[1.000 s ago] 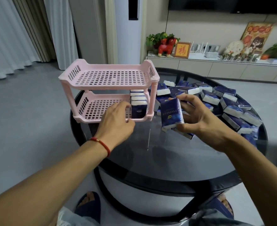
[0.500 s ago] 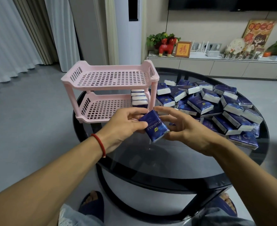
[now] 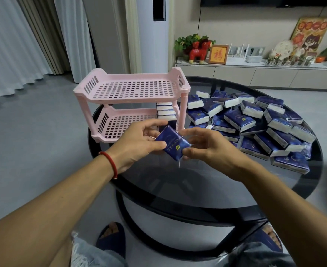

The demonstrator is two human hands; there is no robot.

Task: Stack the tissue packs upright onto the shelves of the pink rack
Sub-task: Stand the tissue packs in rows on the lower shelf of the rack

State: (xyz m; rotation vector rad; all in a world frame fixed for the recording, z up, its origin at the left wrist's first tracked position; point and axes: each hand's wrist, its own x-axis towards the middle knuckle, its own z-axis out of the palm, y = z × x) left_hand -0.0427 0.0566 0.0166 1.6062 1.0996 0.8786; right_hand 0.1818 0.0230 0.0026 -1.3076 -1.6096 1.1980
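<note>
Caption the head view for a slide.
Both hands, left hand and right hand, hold a tissue pack before the pink rack.

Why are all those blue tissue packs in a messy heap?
The loose tissue packs lie jumbled and tilted on the glass table, not yet stacked. Only a few packs stand in the pink rack; its top shelf is bare.

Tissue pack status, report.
Both hands, left hand and right hand, pinch one tissue pack. Pink rack: few packs on lower shelf. Path clear.
</note>
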